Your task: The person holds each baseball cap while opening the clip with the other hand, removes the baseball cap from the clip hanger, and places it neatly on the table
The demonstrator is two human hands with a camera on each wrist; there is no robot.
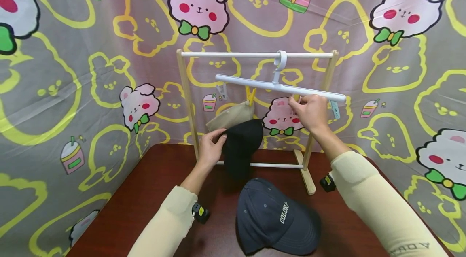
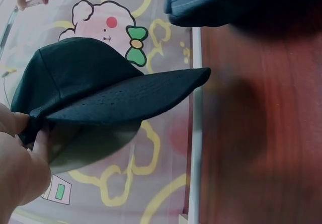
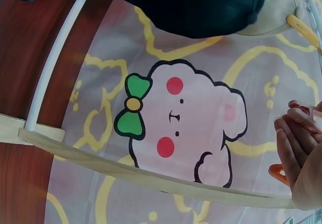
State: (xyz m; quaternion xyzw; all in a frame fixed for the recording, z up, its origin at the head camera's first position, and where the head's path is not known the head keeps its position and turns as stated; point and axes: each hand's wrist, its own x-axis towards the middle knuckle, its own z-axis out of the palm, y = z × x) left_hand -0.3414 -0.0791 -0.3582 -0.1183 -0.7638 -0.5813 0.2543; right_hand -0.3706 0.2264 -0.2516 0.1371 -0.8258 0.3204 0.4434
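Note:
My left hand (image 1: pixel 211 147) pinches a black cap (image 1: pixel 243 137) at its edge, where the left wrist view shows the brim meeting the crown. Behind it a beige cap (image 1: pixel 229 116) hangs from a yellow clip (image 1: pixel 250 96). The white hanger (image 1: pixel 255 84) hooks over the rack's top rod and tilts down to the right. Just under its right half, my right hand (image 1: pixel 312 112) pinches a small pinkish clip (image 2: pixel 36 0), mostly covered by the fingers. An orange clip (image 3: pixel 277 173) shows beside that hand in the right wrist view.
A navy cap (image 1: pixel 271 218) with white lettering lies on the dark red table (image 1: pixel 145 192), in front of the wooden rack (image 1: pixel 187 103). A grey clip (image 1: pixel 221 91) and a light blue clip (image 1: pixel 335 109) hang near the hanger's ends. Patterned cloth (image 1: pixel 98 99) stands behind.

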